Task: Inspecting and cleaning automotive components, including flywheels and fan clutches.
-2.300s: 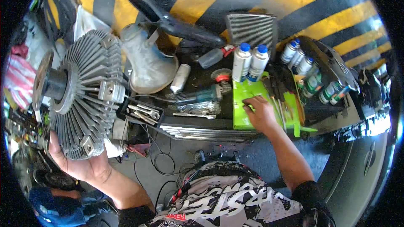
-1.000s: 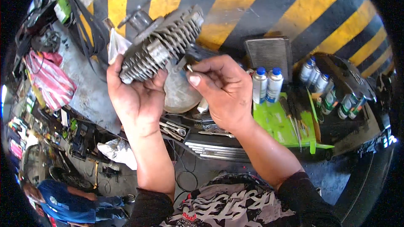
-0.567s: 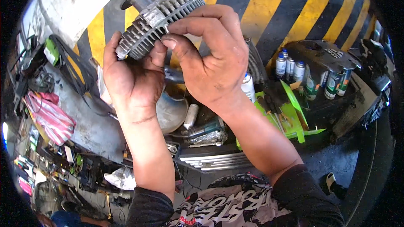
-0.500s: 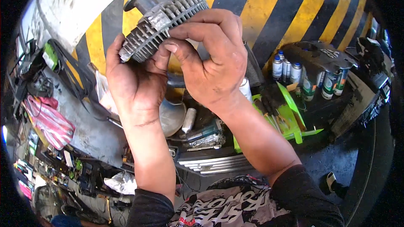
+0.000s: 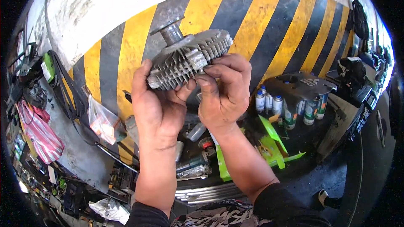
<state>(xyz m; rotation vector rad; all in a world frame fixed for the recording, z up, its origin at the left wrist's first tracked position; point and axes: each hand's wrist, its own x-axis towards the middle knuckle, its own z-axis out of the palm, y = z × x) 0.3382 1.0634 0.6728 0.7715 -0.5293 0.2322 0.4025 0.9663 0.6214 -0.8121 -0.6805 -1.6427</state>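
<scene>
A finned metal fan clutch point(image 5: 179, 68) is held up in front of the striped wall, tilted, its round flange and short shaft pointing up and to the left. My left hand point(image 5: 156, 107) cradles it from below, the thumb on its left rim and the fingers beneath the fins. At the near right edge my right hand point(image 5: 227, 92) pinches the rim by a squarish lug, thumb and forefinger close together. Whether those fingertips also hold something small cannot be made out. The underside of the clutch is hidden.
On the dark bench stand several spray cans point(image 5: 269, 104) and taller cans point(image 5: 309, 111) beneath a black cover. A bright green tray point(image 5: 275, 159) of tools lies beside my right forearm. A clear plastic bag point(image 5: 103, 122) and black belts point(image 5: 69, 86) hang at left.
The fan clutch has shifted right and lower in the picture and tipped, showing more of its flanged face. Both hands moved with it, keeping their hold. The view now takes in more wall.
</scene>
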